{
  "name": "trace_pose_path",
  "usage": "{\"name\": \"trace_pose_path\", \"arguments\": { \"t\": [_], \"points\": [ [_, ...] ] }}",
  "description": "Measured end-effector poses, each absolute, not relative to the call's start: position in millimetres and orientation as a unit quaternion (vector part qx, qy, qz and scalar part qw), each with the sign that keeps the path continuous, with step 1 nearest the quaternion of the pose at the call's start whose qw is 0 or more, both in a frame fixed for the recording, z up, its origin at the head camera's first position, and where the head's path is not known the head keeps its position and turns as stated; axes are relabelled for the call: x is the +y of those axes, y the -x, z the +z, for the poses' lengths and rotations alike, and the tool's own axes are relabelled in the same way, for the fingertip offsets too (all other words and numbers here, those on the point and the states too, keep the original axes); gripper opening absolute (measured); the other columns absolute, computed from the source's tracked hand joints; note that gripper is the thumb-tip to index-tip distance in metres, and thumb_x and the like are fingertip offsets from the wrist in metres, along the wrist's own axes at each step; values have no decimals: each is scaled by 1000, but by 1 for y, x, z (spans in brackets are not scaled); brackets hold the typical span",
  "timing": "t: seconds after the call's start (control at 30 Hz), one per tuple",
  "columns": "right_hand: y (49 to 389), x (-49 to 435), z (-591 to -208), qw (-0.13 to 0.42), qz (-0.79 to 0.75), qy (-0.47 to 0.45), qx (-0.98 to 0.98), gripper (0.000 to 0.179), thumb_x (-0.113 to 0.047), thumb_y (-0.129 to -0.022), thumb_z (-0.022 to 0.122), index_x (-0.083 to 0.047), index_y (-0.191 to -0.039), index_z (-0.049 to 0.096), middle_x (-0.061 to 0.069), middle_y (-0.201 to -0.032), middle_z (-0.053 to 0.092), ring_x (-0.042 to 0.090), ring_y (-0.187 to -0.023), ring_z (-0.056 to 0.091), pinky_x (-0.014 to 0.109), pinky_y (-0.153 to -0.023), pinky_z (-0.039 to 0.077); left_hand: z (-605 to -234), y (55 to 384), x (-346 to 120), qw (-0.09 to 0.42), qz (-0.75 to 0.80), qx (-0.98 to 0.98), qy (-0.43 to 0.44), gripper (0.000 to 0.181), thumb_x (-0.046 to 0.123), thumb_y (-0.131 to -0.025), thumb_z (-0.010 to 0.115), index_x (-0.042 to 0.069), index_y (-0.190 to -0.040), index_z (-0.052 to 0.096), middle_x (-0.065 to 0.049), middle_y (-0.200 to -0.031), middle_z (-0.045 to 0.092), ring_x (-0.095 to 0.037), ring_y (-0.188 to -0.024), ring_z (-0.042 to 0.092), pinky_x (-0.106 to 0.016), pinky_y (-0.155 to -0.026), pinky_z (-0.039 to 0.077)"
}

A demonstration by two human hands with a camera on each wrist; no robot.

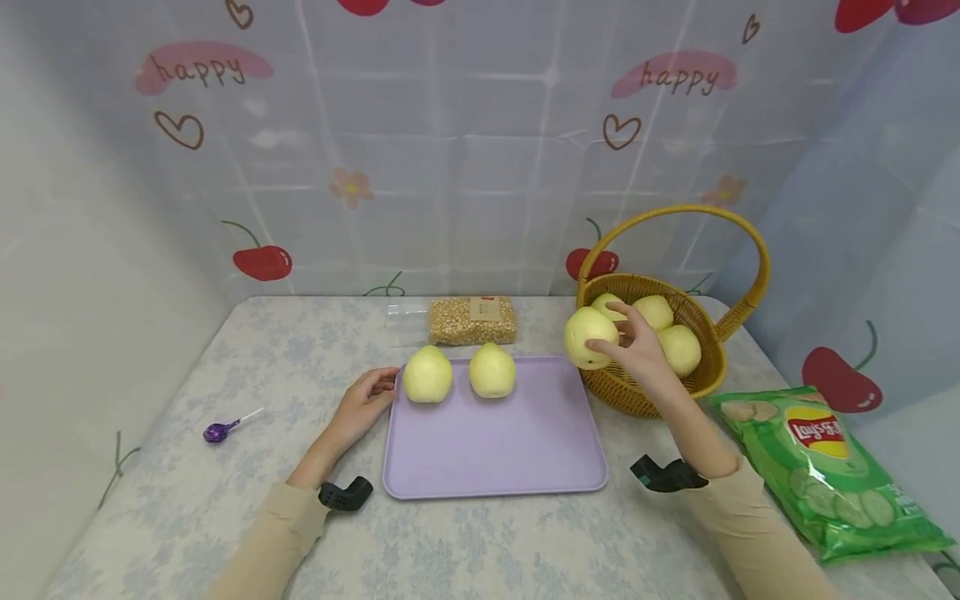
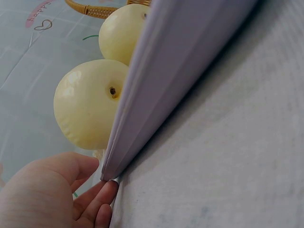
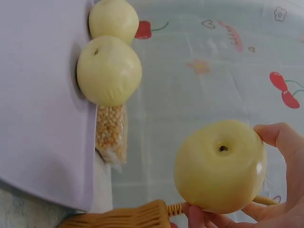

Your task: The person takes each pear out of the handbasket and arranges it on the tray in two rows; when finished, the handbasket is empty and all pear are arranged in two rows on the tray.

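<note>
My right hand (image 1: 641,346) grips a pale yellow pear (image 1: 587,337) by its side, held up over the basket's left rim; in the right wrist view the thumb lies on one side of this pear (image 3: 221,166) and fingers curl below it. My left hand (image 1: 363,408) holds the far left corner of a lilac tray (image 1: 495,450). In the left wrist view the thumb and fingers of this hand (image 2: 61,190) stand on either side of the corner. Two more pears, a left one (image 1: 427,375) and a right one (image 1: 492,371), rest along the tray's far edge.
A wicker basket (image 1: 712,367) with a tall handle stands at the back right, several pears inside. Behind the tray lies a clear bag of corn kernels (image 1: 472,321). A green chip bag (image 1: 832,475) lies far right, a purple lollipop (image 1: 217,432) at left.
</note>
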State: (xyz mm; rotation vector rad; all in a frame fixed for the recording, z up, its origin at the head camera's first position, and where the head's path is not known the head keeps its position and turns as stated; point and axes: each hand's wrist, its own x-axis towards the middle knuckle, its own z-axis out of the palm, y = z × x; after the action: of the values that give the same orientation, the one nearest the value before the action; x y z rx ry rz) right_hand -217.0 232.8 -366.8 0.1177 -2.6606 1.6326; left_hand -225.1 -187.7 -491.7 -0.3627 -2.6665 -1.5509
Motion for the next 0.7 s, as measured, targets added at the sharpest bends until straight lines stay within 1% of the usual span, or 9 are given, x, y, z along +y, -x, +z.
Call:
{"name": "trace_pose_path", "arguments": {
  "t": [0.2,0.3,0.47,0.6,0.7],
  "points": [
    [224,212,-376,-2,527,-46,-849,77,-23,-85,70,-10,-148,28,26,-135,47,37,-116,52,21,-76,47,-492,226,-188,20,-496,-860,117,39,15,-96,55,6,-134,51,-16,-130,55,-28,-115,56,-45,-101,46],
    [226,204,-382,-2,522,-53,-851,76,-24,-85,71,-12,-148,30,25,-134,48,36,-116,52,24,-79,48,-491,225,-188,21,-493,-861,118,39,14,-96,55,6,-134,51,-16,-129,55,-29,-114,56,-45,-100,46],
    [226,192,-393,-10,512,-74,-856,77,-25,-84,71,-9,-148,29,24,-129,49,34,-112,53,27,-80,46,-490,225,-188,14,-495,-861,118,40,15,-96,55,7,-134,50,-15,-130,55,-28,-115,56,-45,-101,46],
    [227,185,-401,-8,502,-82,-861,78,-23,-83,72,-8,-147,30,24,-123,54,30,-103,54,26,-77,44,-491,226,-189,13,-501,-857,121,39,14,-96,55,7,-134,51,-15,-131,55,-28,-116,56,-45,-101,46],
    [228,183,-407,-1,494,-79,-866,79,-23,-81,73,-8,-146,31,24,-123,55,29,-100,54,26,-76,43,-491,227,-189,12,-503,-855,122,39,14,-96,55,7,-134,51,-15,-131,55,-28,-116,56,-45,-101,46]
  ]
}}
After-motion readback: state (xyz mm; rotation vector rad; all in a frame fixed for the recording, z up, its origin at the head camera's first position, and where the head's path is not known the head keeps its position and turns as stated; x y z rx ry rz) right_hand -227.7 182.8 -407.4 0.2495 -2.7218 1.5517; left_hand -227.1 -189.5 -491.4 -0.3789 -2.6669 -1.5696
